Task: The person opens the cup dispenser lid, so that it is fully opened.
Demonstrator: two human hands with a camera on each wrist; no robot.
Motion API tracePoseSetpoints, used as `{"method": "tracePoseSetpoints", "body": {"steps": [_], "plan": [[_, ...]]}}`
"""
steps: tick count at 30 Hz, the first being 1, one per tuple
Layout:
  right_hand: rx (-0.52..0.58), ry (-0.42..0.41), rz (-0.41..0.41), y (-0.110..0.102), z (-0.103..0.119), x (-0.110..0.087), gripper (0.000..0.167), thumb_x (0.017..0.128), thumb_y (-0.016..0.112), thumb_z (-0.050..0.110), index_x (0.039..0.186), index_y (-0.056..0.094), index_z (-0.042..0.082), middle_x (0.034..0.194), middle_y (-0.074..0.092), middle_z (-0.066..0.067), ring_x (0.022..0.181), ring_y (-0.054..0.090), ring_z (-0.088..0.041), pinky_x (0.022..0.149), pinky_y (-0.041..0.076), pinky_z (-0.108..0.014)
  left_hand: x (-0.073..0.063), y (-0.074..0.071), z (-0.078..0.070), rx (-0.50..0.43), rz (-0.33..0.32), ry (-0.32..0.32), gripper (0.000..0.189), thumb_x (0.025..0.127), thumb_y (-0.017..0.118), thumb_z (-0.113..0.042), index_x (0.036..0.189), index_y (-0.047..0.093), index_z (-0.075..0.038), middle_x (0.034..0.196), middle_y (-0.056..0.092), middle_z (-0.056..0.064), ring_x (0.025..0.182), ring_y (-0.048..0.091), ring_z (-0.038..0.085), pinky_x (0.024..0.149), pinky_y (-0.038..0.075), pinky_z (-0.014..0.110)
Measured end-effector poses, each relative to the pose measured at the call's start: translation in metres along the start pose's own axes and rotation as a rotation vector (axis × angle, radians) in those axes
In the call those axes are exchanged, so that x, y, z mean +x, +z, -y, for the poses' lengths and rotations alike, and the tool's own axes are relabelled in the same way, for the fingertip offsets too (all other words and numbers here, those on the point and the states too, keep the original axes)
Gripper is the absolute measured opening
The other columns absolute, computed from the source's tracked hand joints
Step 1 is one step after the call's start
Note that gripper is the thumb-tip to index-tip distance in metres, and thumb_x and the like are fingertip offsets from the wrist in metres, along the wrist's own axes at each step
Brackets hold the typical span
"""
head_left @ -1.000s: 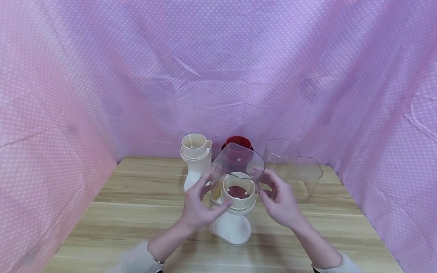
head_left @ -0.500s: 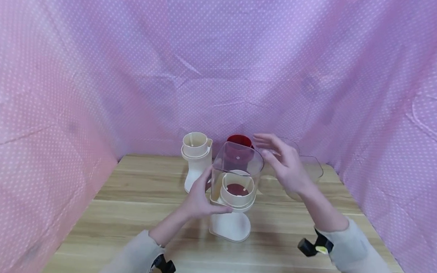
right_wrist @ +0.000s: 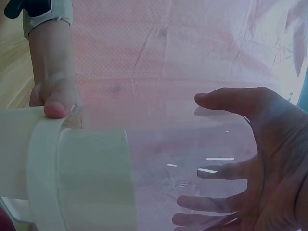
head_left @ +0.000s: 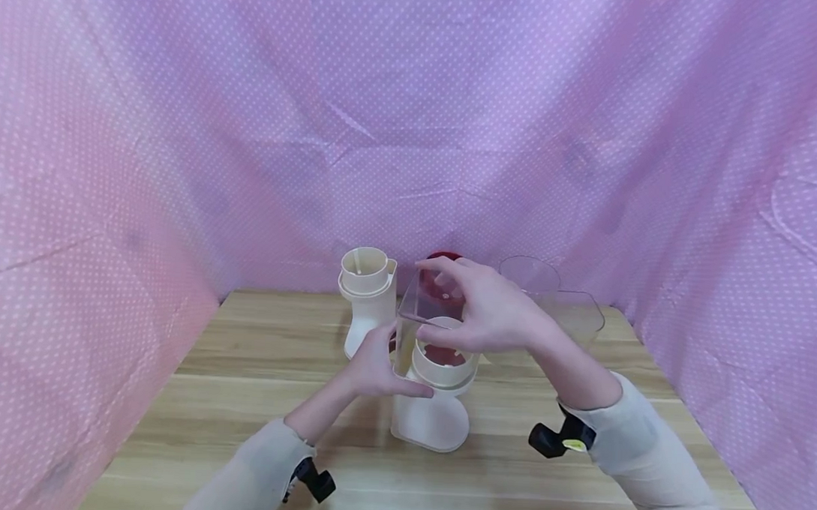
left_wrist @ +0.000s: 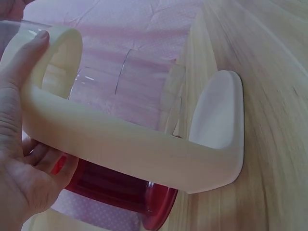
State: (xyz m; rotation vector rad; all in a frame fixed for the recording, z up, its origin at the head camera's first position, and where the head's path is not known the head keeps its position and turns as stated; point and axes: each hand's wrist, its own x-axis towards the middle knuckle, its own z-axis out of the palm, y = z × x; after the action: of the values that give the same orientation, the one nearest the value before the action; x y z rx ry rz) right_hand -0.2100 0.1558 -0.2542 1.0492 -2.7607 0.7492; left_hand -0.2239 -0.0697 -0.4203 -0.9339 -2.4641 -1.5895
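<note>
A cream plastic stand [head_left: 433, 421] with a round collar and a flat rounded foot stands upright at the middle of the table. Over its ring-shaped top sits a clear container [right_wrist: 159, 144], open end up. My left hand [head_left: 377, 370] grips the stand at the collar, thumb [left_wrist: 36, 45] along the front and fingers behind. From above, my right hand [head_left: 491, 307] spans the container's rim, its thumb [right_wrist: 226, 98] on one side and several fingers on the other. Inside the ring a dark red disc [head_left: 442, 354] shows, partly covered by this hand.
Behind on the left stands a second cream stand [head_left: 366, 306]. A red stand [left_wrist: 115, 187] is mostly hidden behind the container. Two more clear containers, one round-rimmed [head_left: 529, 273] and one angular [head_left: 578, 313], stand back right. Polka-dot cloth [head_left: 411, 172] hangs around the wooden table [head_left: 255, 400].
My right hand has left the container's right side, risen, and come back left over its rim. The left hand keeps its hold, and the stand has hardly moved.
</note>
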Motion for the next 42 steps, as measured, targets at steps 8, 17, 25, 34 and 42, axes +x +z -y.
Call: {"method": "tracePoseSetpoints", "body": {"steps": [8,17,25,34,42], "plan": [[-0.045,-0.003,-0.018,-0.002,0.008,-0.007,0.086,0.076,0.088,0.051,0.154,0.054,0.033,0.128,0.064,0.003,0.105,0.066,-0.012,0.084,0.058,-0.036,0.005,0.001,0.007,-0.012,-0.009,0.061,0.093,0.06,0.104,-0.03,0.141,0.058,-0.023,0.13,0.072,-0.005,0.12,0.067,0.016,0.102,0.057,0.032],[-0.049,-0.015,-0.018,-0.007,0.002,0.007,0.08,0.071,0.095,0.048,0.143,0.066,0.027,0.114,0.07,0.004,0.094,0.065,-0.014,0.082,0.057,-0.035,0.003,0.005,0.01,-0.091,-0.005,0.08,0.092,0.06,0.101,-0.024,0.141,0.059,-0.017,0.132,0.07,0.001,0.121,0.067,0.018,0.108,0.056,0.034],[-0.025,-0.067,-0.002,-0.012,-0.004,0.011,0.084,0.069,0.097,0.048,0.144,0.066,0.024,0.109,0.07,0.0,0.092,0.062,-0.015,0.079,0.054,-0.034,0.0,0.006,0.013,-0.094,-0.014,0.076,0.093,0.06,0.101,-0.026,0.142,0.059,-0.02,0.131,0.068,0.001,0.119,0.065,0.017,0.106,0.057,0.036],[-0.043,-0.003,-0.007,-0.011,0.003,0.0,0.083,0.07,0.095,0.05,0.145,0.064,0.03,0.112,0.063,0.001,0.092,0.064,-0.014,0.08,0.057,-0.033,0.0,0.009,0.011,-0.052,-0.016,0.043,0.093,0.057,0.102,-0.032,0.139,0.06,-0.022,0.128,0.069,-0.004,0.118,0.066,0.015,0.104,0.058,0.038],[-0.101,-0.008,-0.067,-0.01,0.012,-0.01,0.079,0.069,0.092,0.052,0.141,0.066,0.031,0.117,0.066,0.005,0.083,0.06,-0.014,0.073,0.054,-0.032,0.0,0.007,0.007,-0.046,-0.012,0.063,0.094,0.057,0.104,-0.029,0.14,0.059,-0.022,0.131,0.07,-0.004,0.12,0.067,0.017,0.103,0.059,0.037]]}}
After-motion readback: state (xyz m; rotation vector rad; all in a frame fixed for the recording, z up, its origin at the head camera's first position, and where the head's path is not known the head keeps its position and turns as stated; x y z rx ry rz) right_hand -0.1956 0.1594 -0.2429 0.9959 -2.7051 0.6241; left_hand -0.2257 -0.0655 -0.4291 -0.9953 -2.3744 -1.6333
